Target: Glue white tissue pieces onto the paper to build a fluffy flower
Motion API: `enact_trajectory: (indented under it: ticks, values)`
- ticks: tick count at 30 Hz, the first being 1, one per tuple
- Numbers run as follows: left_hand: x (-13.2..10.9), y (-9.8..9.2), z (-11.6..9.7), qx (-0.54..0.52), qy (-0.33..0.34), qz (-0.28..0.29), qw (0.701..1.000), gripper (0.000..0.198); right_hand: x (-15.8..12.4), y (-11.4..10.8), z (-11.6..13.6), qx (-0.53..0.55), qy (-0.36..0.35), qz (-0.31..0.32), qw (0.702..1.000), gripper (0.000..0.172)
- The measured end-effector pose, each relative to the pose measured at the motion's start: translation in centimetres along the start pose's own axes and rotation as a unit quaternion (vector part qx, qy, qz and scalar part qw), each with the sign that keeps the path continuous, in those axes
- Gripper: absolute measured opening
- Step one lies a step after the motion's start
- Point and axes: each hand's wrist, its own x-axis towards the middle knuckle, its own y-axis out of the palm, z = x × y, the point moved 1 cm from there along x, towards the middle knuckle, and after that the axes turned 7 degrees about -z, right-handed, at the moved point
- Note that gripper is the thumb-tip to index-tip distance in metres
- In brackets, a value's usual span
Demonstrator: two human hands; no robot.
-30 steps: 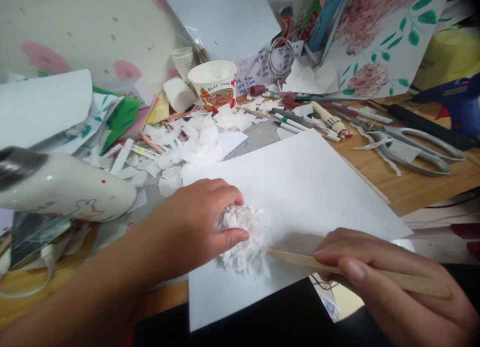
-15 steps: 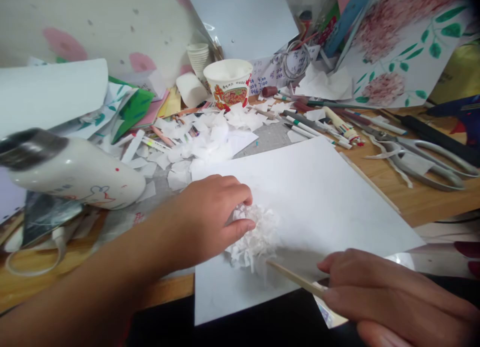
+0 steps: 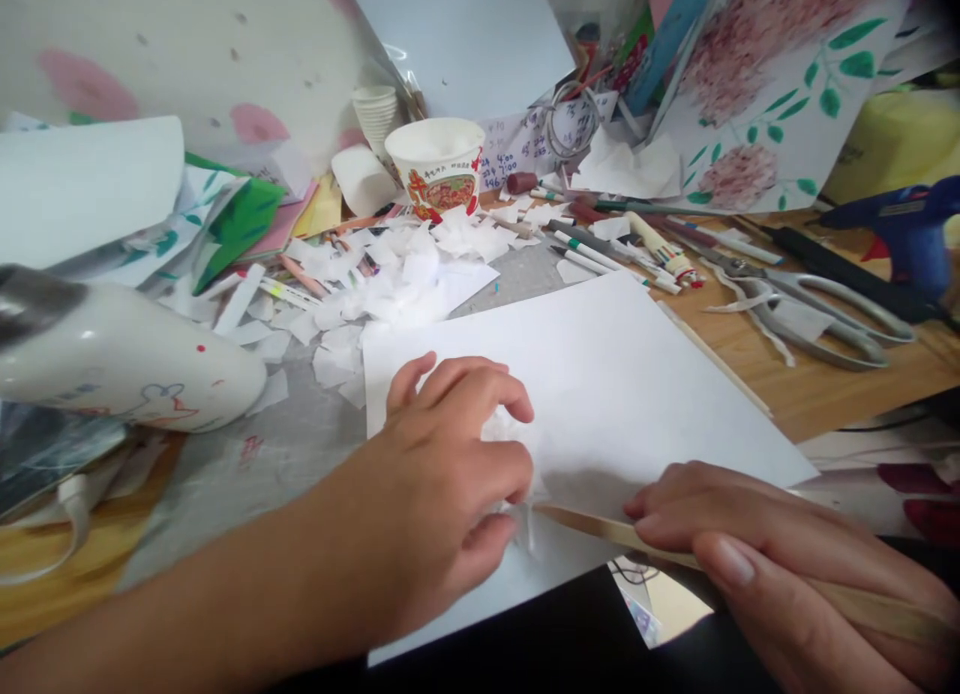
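Note:
A large white sheet [image 3: 637, 374] lies at the front of the table. On it, a tuft of crumpled white paper [image 3: 517, 432] is mostly hidden behind my left hand [image 3: 457, 454], whose curled fingers are wrapped over it. My right hand [image 3: 772, 564] grips a thin wooden stick [image 3: 592, 522] between thumb and fingers. The stick's tip points left, close to the lower right side of the tuft.
Torn white paper scraps [image 3: 405, 274] lie behind the sheet, near a paper bowl [image 3: 435, 169]. At left a white bottle [image 3: 142, 364] lies on its side. Pens [image 3: 592, 254], scissors [image 3: 825, 314] and a blue glue gun [image 3: 915, 224] are at right.
My left hand has shifted down and spread over the tuft, covering more of it. My right hand has turned, showing its thumb on the stick. The whole view has moved slightly right.

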Motion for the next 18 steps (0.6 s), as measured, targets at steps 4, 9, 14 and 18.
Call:
enact_trajectory:
  ticks: [4, 9, 14, 18]
  values:
    - [0.14, 0.41, -0.13, 0.036, -0.011, -0.006, 0.999, 0.012, 0.43, 0.10, 0.15, 0.008, -0.002, 0.016, 1.000, 0.022]
    - [0.08, 0.45, -0.24, 0.048, 0.004, 0.000, 0.999, 0.018, 0.56, 0.07, 0.38, 0.009, 0.010, 0.028, 1.000, 0.025]
    - [0.04, 0.34, -0.05, 0.027, 0.011, 0.010, 1.000, 0.023, 0.33, 0.16, 0.18, 0.013, 0.017, 0.014, 1.000, 0.021]
    - [0.16, 0.07, 0.42, -0.001, 0.024, 0.029, 0.999, 0.020, 0.58, 0.41, 0.09, 0.020, 0.020, 0.009, 1.000, 0.020]
